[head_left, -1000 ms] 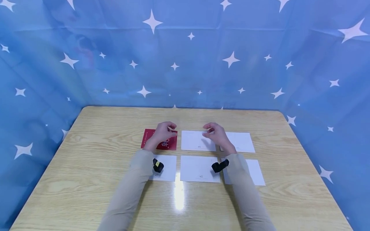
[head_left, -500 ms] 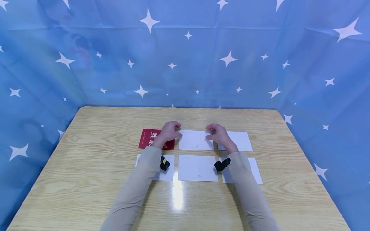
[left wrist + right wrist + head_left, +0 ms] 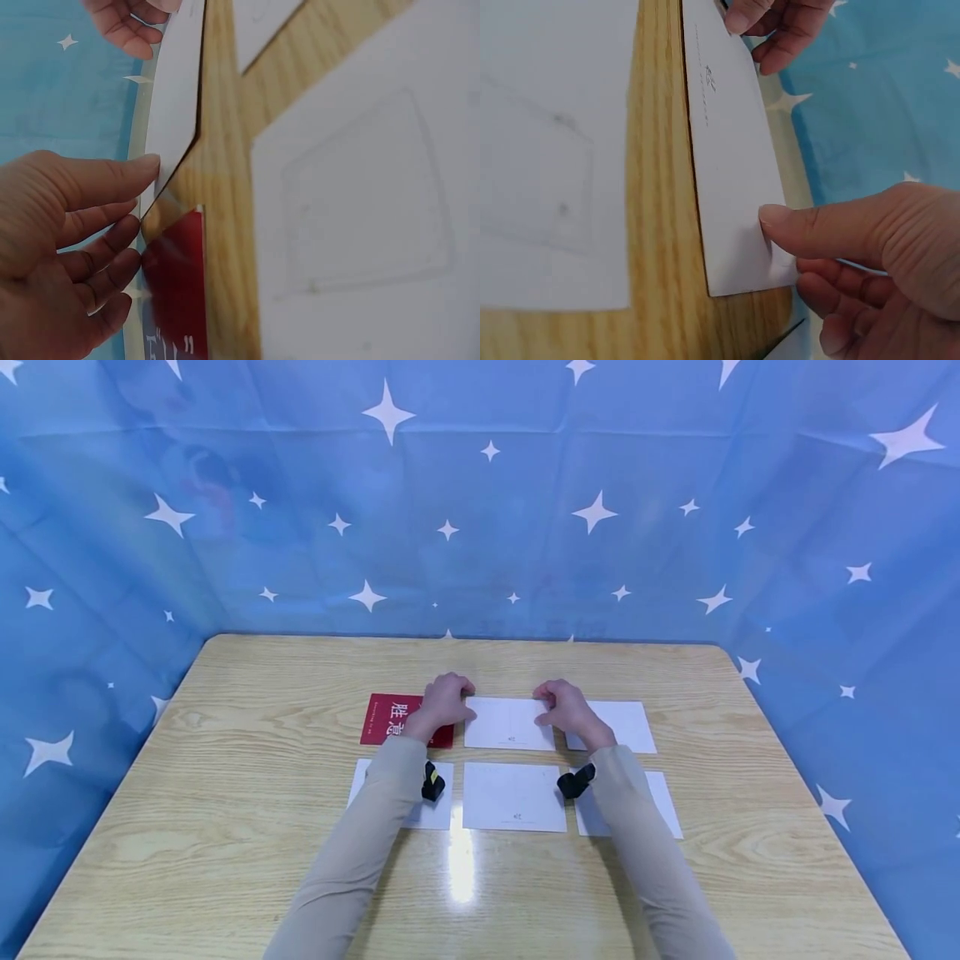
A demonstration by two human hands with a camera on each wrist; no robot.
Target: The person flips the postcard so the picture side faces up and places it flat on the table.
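A white card lies in the middle of the far row, between my two hands. My left hand pinches its left edge; in the left wrist view the thumb lies over the card near a corner and the fingers curl at its edge. At the opposite edge my right hand pinches the same card, its thumb on top and the other fingers partly hidden beyond the edge. Partly under my left hand lies a red card with white characters.
Another white card lies right of my right hand. Nearer stand three more white cards in a row: left, middle and right. The wooden table ends at a blue star-patterned curtain.
My left hand has moved right, off much of the red card, to the middle white card's left edge. My right hand has stayed near the right edge, its fingers closing in on it.
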